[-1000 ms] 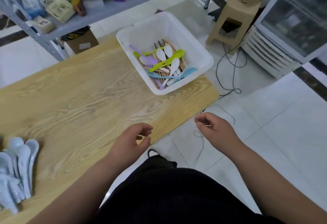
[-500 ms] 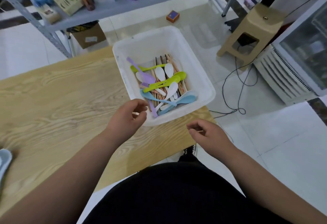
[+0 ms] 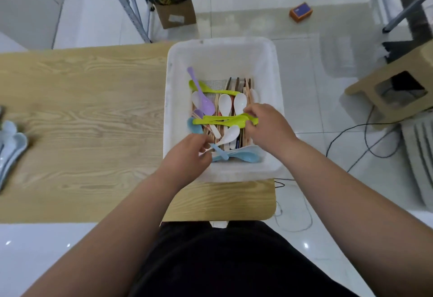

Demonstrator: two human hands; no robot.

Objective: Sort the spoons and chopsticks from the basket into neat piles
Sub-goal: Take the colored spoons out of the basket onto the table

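The sorting is at an early stage, judging by how things lie: the white basket (image 3: 225, 45), standing at the right end of the wooden worktop (image 3: 82, 113), holds most of the cutlery in a tangle, while only one pile of pale blue-white spoons (image 3: 10, 142) sits out at the far left edge of the worktop, well apart from the basket. No pile of chopsticks shows anywhere on the worktop, so that part looks not yet begun.

Both hands are inside the basket. The left hand (image 3: 187, 153) has its grip pinching the handle end of a light blue spoon (image 3: 220, 152) near the front wall. The right hand (image 3: 267, 128) has thumb and fingers pressed on the end of a lime green spoon (image 3: 222, 120) that lies crosswise on top.

Counted in the basket, as far as visible: two lime green spoons, the second one (image 3: 210, 90) further back; two purple spoons, one long (image 3: 201, 95) and one mostly buried; about four or five white spoons (image 3: 225, 104); two or three light blue ones. The wooden chopsticks (image 3: 243, 88) form a bundle under the spoons, too overlapped to count. The pile on the left shows several spoons, partly cut off by the frame, so an exact number cannot be given
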